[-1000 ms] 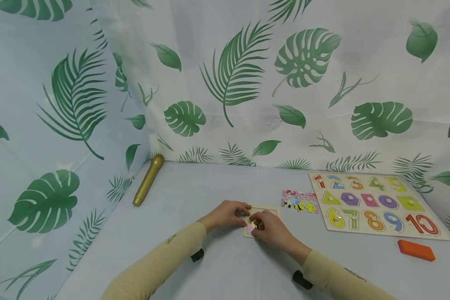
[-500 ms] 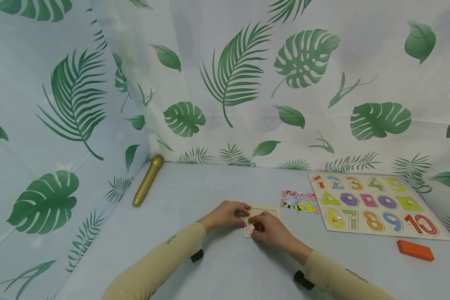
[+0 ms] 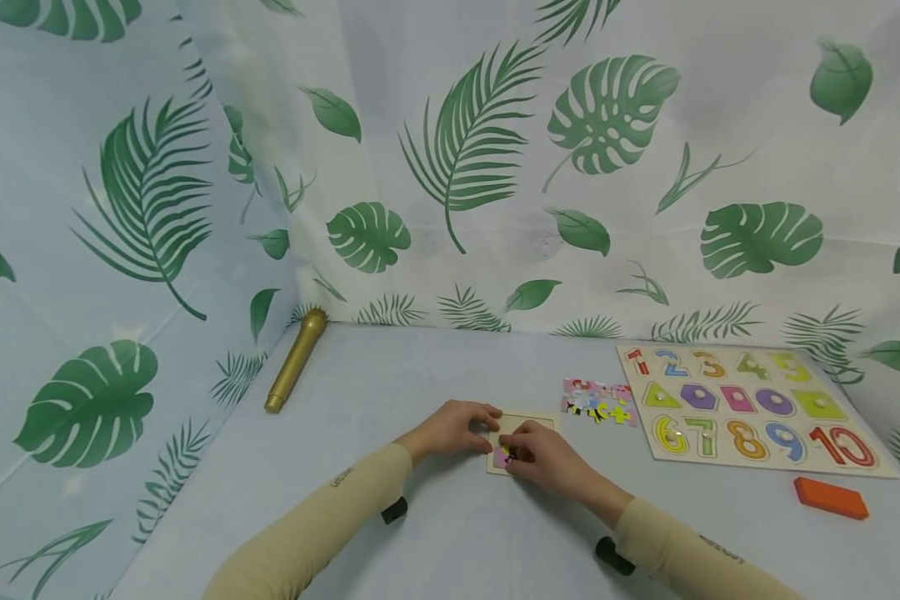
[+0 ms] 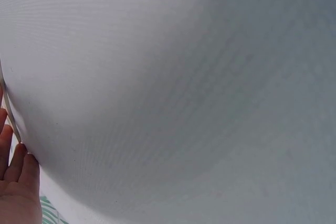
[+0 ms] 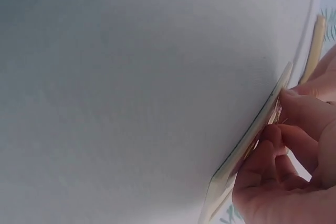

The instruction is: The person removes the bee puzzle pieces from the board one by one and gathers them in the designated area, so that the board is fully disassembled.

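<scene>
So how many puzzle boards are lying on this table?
2: a small board at the left hand and right hand, partly covered, and a large number board over on the right. I see no others.

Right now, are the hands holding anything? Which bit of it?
The left hand touches the pale, flat wooden puzzle board at its left edge. The right hand is over a printed pink puzzle piece inside; whether it's pinched can't be told.

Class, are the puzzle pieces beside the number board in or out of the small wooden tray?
Out: in the head view, those puzzle pieces lie on the table, apart from the small wooden tray.
</scene>
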Demonstrator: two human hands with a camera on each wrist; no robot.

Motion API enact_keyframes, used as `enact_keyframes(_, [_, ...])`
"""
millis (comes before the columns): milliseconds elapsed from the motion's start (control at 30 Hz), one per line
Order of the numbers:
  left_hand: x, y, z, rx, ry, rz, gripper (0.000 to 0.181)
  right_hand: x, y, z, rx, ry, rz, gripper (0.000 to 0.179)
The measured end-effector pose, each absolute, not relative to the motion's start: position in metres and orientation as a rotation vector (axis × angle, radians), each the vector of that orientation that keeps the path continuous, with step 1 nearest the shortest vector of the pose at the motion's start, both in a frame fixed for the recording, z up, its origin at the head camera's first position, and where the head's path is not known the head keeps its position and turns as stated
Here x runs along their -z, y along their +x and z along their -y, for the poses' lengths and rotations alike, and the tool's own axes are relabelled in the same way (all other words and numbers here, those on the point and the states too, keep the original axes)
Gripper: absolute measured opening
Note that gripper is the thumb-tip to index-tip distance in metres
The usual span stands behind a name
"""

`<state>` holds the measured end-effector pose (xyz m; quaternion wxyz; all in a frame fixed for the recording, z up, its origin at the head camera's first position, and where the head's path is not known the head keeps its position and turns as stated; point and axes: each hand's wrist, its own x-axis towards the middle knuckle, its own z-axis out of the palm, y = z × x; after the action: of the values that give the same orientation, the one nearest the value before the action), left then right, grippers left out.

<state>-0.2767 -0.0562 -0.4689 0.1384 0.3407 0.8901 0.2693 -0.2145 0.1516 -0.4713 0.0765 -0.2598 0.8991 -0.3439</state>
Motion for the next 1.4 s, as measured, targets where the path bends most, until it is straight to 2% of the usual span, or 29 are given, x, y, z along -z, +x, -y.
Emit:
enact_keyframes(200, [0.468,-0.276,0.057,-0.780,0.984,-2.576,0.032,0.473,-0.215,-0.152,0.959,-0.944,-2.747,0.034])
enact_keyframes(367, [0.469,-0.276,0.057,-0.783,0.988,-2.576,0.032,0.472,-0.215,-0.154,0.997,-0.956,-2.745,0.031])
enact_keyframes(600, [0.474,-0.279,0.057,-0.787,1.005,-2.582,0.031,0.469,-0.216,-0.157,1.071,-0.828,-2.711,0.033])
enact_keyframes(900, [0.475,-0.280,0.058,-0.801,1.008,-2.579,0.031,0.470,-0.219,-0.165,1.132,-0.808,-2.684,0.034])
enact_keyframes(1400, [0.474,-0.279,0.056,-0.782,0.966,-2.574,0.032,0.461,-0.224,-0.200,1.061,-0.566,-2.840,0.029])
